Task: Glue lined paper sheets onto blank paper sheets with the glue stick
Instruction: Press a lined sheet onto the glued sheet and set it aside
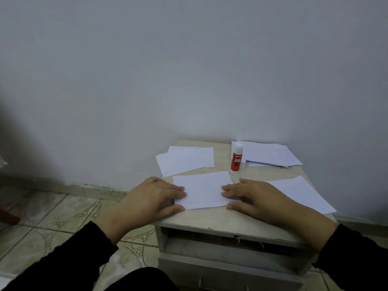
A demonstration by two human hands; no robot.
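A lined paper sheet [203,189] lies flat in the middle of the small table [220,221]. My left hand [153,198] presses its left edge with straight fingers. My right hand [252,197] presses its right edge the same way. A red and white glue stick [236,159] stands upright, capped, just behind the sheet. A stack of sheets [270,154] lies at the back right. Two overlapping sheets [184,159] lie at the back left. Another lined sheet [302,193] lies at the right, overhanging the table edge.
The table stands against a plain pale wall [189,70] and has an open compartment and a drawer [226,267] at its front. A tiled floor [63,217] spreads to the left. My dark sleeves fill the lower corners.
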